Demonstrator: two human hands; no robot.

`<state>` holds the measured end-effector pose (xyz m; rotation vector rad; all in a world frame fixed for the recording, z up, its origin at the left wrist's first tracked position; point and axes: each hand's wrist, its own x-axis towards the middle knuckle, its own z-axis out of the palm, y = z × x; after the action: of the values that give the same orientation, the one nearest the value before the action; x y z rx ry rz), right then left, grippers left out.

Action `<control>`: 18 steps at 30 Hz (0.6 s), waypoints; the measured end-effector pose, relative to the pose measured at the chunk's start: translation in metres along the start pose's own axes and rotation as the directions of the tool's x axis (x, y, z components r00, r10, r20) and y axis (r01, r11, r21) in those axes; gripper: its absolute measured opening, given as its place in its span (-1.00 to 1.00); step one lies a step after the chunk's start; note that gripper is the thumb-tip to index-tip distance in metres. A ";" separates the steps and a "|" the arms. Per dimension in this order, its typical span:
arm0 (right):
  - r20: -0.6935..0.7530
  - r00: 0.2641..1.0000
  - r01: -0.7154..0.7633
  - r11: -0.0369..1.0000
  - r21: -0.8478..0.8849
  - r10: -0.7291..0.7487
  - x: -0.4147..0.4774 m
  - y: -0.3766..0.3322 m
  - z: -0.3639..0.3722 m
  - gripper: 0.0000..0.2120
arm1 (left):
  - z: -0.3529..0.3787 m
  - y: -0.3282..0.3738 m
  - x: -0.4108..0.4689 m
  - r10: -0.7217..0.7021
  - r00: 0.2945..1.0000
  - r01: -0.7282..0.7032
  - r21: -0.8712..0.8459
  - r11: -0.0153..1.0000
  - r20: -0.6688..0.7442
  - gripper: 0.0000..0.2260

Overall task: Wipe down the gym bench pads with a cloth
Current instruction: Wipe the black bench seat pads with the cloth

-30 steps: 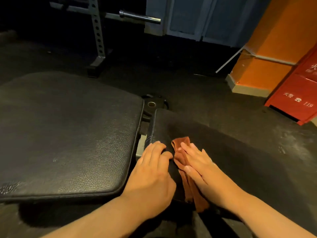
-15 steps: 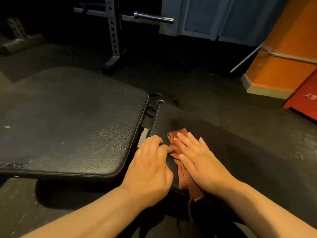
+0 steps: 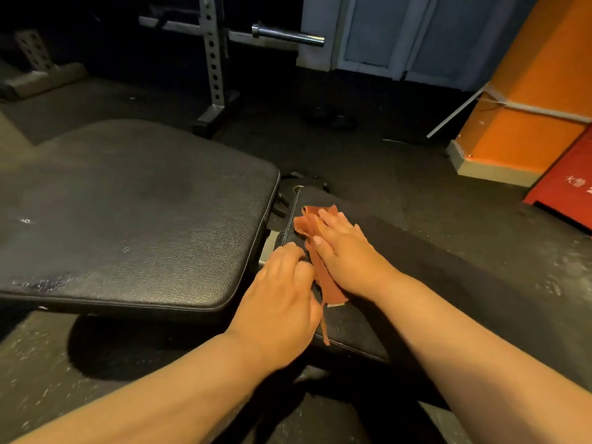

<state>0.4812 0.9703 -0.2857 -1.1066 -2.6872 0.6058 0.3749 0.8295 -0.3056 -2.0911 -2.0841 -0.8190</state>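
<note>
- Rust-brown cloth lies crumpled on the narrow pad, at that pad's end next to the wide pad. A frayed strip of it trails over the narrow pad's near edge.
- Right hand: laid flat on the cloth, fingers straight, pressing it onto the narrow pad. It is not gripping.
- Left hand: at the same end of the narrow pad, just beside the cloth, fingers curled under. I cannot tell whether they pinch the strip, hook the pad's edge or hold nothing.
- Judgement: the step in hand is wiping the narrow pad's end. In this dim light I cannot say how much of either pad is done.
- Risk 1: only palm pressure holds the cloth. A quick stroke could make it bunch and slip out, leaving bare skin on the vinyl.
- Risk 2: the metal frame shows in the gap off the narrow pad's end. A stroke that way could snag the cloth there or drop it through.
- Risk 3: the trailing strip could catch under the left hand and pull the cloth off line.
- Risk 4: poor light may hide missed patches.
</note>
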 end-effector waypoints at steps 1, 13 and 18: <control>-0.021 1.000 0.001 0.998 0.058 0.000 0.003 0.001 0.003 -0.52 | -0.001 0.000 -0.001 0.009 1.000 -0.009 -0.001 1.000 0.004 -0.85; -0.118 0.986 -0.107 0.991 0.082 0.116 0.045 0.048 -0.007 -0.56 | 0.003 -0.002 -0.006 0.060 0.997 -0.056 0.101 0.993 -0.042 -0.77; -0.204 0.979 0.006 0.994 0.110 0.017 0.025 0.011 0.015 -0.58 | 0.007 -0.004 -0.007 0.067 0.995 -0.061 0.074 0.995 -0.073 -0.84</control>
<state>0.4660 0.9899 -0.3036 -1.0842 -2.4468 0.5977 0.3740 0.8265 -0.3157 -2.0463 -1.9680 -0.7899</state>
